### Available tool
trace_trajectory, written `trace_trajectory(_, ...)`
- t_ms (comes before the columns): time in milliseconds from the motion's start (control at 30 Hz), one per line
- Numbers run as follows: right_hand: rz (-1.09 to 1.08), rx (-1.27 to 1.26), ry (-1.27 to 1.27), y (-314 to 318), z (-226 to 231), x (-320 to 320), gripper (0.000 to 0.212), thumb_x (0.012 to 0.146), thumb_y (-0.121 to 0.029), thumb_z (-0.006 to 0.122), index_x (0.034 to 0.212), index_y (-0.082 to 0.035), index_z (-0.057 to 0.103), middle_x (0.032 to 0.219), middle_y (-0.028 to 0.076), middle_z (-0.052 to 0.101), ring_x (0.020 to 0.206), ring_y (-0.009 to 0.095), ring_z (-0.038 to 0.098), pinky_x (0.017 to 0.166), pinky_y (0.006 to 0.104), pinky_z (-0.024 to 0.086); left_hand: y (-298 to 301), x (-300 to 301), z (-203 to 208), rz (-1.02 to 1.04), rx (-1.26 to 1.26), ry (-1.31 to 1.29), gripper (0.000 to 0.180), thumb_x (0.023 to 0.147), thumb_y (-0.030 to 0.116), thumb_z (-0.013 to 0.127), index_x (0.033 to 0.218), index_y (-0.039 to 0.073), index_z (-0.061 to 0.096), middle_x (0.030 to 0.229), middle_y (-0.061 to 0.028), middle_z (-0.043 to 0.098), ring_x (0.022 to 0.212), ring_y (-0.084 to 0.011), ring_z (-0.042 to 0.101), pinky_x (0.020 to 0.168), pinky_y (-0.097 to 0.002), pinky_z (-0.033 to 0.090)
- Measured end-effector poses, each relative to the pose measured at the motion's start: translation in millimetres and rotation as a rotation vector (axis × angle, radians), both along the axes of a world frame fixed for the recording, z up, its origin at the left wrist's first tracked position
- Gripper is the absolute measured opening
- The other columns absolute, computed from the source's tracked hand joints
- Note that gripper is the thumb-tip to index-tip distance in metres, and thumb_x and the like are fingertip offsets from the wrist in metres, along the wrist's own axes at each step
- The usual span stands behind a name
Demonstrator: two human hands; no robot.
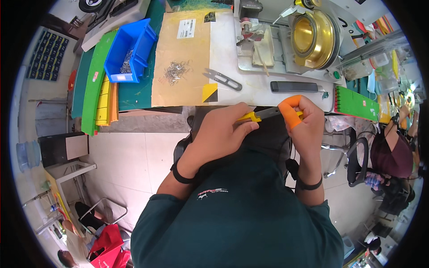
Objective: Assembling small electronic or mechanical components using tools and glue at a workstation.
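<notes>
My left hand (225, 129) is closed around the yellow end of a slim tool (269, 112) with a flat grey, blade-like metal strip. The strip runs across to my right hand (306, 120), whose fingers are curled around its other end, where a bit of yellow shows. Orange covers sit on fingers of that hand. Both hands are just off the near edge of the bench, above my lap. The tool's exact kind is partly hidden by my fingers. On the bench beyond lie thread snips (225, 79) and a dark grey box-cutter-like tool (296, 86).
A pile of small metal pieces (175, 71) lies on brown cardboard (178, 94). Left of it stands a blue bin (142, 42) holding more metal bits. A machine with a brass-coloured round part (308, 38) occupies the back right. At right, another person sits near a chair (357, 161).
</notes>
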State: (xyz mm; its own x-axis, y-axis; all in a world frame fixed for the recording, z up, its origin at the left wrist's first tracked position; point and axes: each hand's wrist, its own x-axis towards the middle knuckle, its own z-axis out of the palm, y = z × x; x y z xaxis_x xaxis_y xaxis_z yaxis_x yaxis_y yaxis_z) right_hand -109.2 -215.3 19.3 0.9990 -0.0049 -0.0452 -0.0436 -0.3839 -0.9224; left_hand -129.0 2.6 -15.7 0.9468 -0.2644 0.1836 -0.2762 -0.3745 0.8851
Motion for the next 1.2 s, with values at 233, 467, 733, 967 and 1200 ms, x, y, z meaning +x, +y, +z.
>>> trace_trajectory(233,-0.024,0.128,0.234,-2,-4,2,0.016,0.095,-0.015,0.073,0.092,0.0,0.071,0.063,-0.003,0.058,0.054,0.002,0.048,0.05,0.0226,0.032,-2,0,9,0.017,-0.041,0.245,0.02,0.094,0.018,0.072,0.094,-0.002,0.068,0.069,-0.0043,0.058,0.064,-0.0093,0.047,0.059,-0.0279,0.04)
trace_trajectory(467,-0.025,0.12,0.259,1,-7,1,0.016,0.096,-0.016,0.072,0.092,0.0,0.071,0.061,-0.003,0.057,0.053,0.003,0.048,0.049,0.0227,0.033,-3,3,2,0.063,-0.092,0.371,0.025,0.096,0.021,0.07,0.085,-0.003,0.07,0.064,-0.0002,0.059,0.06,-0.0047,0.051,0.055,-0.026,0.038)
trace_trajectory(733,0.015,0.145,0.277,3,-8,0,0.015,0.097,-0.014,0.071,0.094,0.0,0.071,0.062,-0.003,0.058,0.055,0.003,0.048,0.05,0.0229,0.034,-3,8,-3,0.11,-0.062,0.513,0.036,0.09,0.032,0.076,0.078,-0.002,0.072,0.059,-0.011,0.057,0.056,-0.0151,0.05,0.057,-0.0337,0.043)
trace_trajectory(967,0.036,0.16,0.26,2,-14,4,0.016,0.095,-0.015,0.073,0.091,0.0,0.07,0.064,-0.004,0.056,0.054,0.002,0.044,0.049,0.0221,0.03,-2,9,-2,0.139,-0.078,0.547,0.037,0.087,0.033,0.078,0.073,0.0,0.07,0.053,-0.0058,0.051,0.053,-0.0105,0.047,0.054,-0.0321,0.04)
trace_trajectory(1200,0.121,0.115,0.281,-4,-17,8,0.018,0.091,-0.014,0.079,0.087,0.001,0.069,0.07,-0.005,0.055,0.062,0.003,0.043,0.054,0.024,0.031,-2,9,-4,0.138,-0.069,0.526,0.039,0.088,0.034,0.078,0.072,-0.001,0.07,0.053,-0.0045,0.052,0.054,-0.0092,0.046,0.054,-0.0318,0.04)
